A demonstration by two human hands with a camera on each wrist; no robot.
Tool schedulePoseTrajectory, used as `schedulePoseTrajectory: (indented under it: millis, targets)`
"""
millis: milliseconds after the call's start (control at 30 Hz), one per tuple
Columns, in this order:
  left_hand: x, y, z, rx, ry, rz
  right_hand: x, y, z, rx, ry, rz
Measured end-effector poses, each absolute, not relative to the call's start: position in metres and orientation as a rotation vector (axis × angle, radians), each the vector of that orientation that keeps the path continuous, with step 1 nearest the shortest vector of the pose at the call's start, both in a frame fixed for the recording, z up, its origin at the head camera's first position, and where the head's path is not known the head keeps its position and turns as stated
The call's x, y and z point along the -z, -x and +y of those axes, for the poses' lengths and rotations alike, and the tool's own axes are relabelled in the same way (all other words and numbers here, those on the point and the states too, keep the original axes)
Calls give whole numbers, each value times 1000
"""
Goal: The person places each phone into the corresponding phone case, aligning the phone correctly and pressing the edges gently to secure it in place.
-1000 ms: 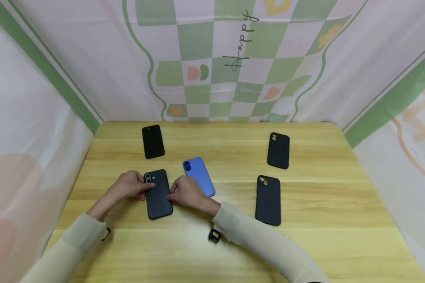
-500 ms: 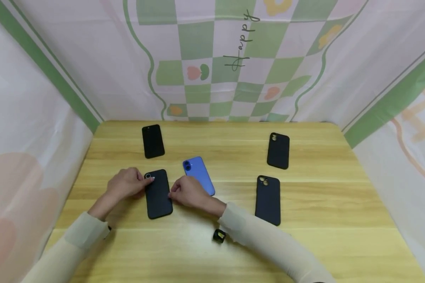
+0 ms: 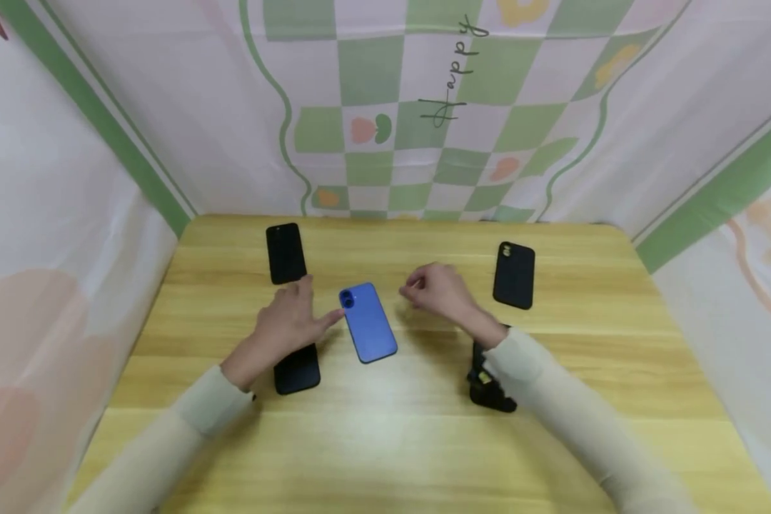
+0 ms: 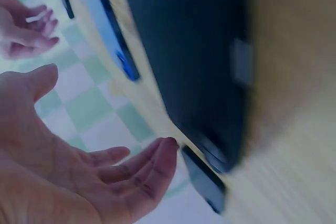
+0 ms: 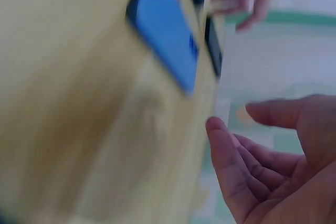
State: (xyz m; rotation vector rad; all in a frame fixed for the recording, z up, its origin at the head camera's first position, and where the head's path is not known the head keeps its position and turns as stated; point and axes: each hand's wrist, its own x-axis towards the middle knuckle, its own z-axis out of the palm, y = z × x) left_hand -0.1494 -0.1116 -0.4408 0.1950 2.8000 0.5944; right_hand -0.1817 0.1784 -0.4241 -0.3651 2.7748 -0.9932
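My left hand [image 3: 285,325] hovers with fingers spread over the black-cased phone [image 3: 298,373], hiding its upper part. The left wrist view shows its fingers [image 4: 149,177] apart from that phone, holding nothing. To the right of this hand lies the blue phone [image 3: 370,325], back up, its camera at the top left corner. My right hand [image 3: 442,291] is in the air to the right of the blue phone. In the right wrist view its thumb and fingers [image 5: 231,171] are loosely bent with a gap between them and nothing held.
A black phone [image 3: 285,251] lies at the table's far left. One black phone case [image 3: 515,277] lies at the far right. Another black case [image 3: 500,404] is partly covered by my right sleeve and wrist camera. A patterned cloth [image 3: 417,128] hangs behind the wooden table [image 3: 373,450].
Both hands have let go of the black-cased phone. My right hand has moved right, past the blue phone; my left hand has shifted right and spread its fingers. The view has turned slightly.
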Motion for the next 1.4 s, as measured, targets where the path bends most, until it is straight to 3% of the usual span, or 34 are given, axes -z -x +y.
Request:
schedulePoseTrajectory:
  millis: [300,600,1400]
  targets:
    - [443,151,-65,-388,-258,2790,409,220,282,655,29,2851]
    - [453,145,-40,-294,-232,2796,435,235,360,447,-319,2939]
    - [467,153,-10,-479,-333,2757,444,239,358,452,-287,2758]
